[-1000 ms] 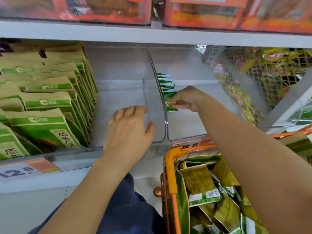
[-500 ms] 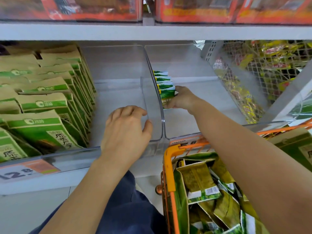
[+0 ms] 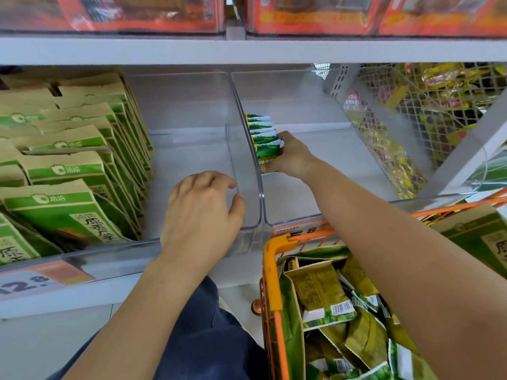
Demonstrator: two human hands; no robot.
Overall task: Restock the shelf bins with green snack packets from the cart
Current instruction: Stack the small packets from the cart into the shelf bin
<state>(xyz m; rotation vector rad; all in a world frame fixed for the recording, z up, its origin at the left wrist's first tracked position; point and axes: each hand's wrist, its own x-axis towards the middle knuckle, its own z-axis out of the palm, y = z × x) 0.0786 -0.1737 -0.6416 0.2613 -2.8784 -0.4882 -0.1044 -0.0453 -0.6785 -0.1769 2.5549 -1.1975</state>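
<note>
Several small green snack packets [image 3: 262, 130] stand in a row against the left wall of the right clear bin [image 3: 323, 149]. My right hand [image 3: 290, 159] is inside that bin and grips the frontmost green packet [image 3: 267, 152] of the row. My left hand [image 3: 201, 215] rests with curled fingers over the front part of the middle clear bin [image 3: 192, 149], its thumb against the bin's right wall; it holds nothing. More green packets [image 3: 326, 300] are heaped in the orange cart [image 3: 274, 270] at the lower right.
Large green-and-tan bags [image 3: 68, 171] fill the left bin. Orange boxes [image 3: 315, 15] line the shelf above. A wire mesh panel [image 3: 411, 119] with yellow packs behind it closes the right side. A price strip [image 3: 41, 278] runs along the shelf edge.
My right hand has pushed the front packet back into the row and moved deeper into the right bin. My left hand has stayed on the middle bin.
</note>
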